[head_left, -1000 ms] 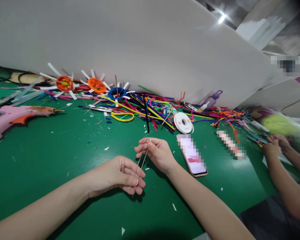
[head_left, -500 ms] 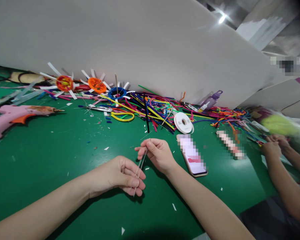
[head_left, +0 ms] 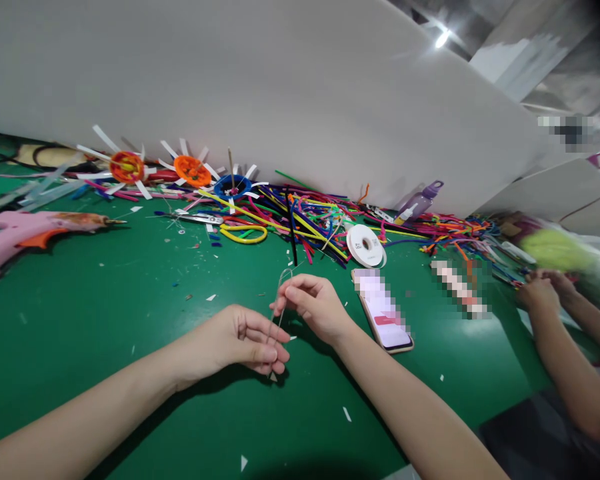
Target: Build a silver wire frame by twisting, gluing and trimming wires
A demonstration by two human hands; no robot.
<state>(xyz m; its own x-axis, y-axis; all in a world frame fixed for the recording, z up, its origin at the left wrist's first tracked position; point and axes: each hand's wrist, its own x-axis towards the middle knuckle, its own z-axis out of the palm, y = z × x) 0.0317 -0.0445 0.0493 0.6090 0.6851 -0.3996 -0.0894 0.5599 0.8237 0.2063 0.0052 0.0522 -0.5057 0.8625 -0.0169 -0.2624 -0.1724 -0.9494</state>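
A thin silvery wire (head_left: 279,303), bent double into a narrow loop, runs between my two hands above the green table (head_left: 130,300). My left hand (head_left: 240,343) pinches its lower ends between thumb and fingers. My right hand (head_left: 315,307) is closed round the wire higher up, just below the rounded top of the loop, which sticks up past my fingers. Both hands hover near the middle of the table, close together.
A smartphone (head_left: 383,310) lies right of my right hand. Behind are a white ribbon spool (head_left: 365,245), a heap of coloured pipe cleaners (head_left: 305,217), three pinwheel-like crafts (head_left: 193,170) and a pink glue gun (head_left: 25,230). Another person's hands (head_left: 545,290) work at the right.
The wire's loop now stands out above my right hand's fingers, where before the two strands lay close together. Both hands have shifted slightly up and left.
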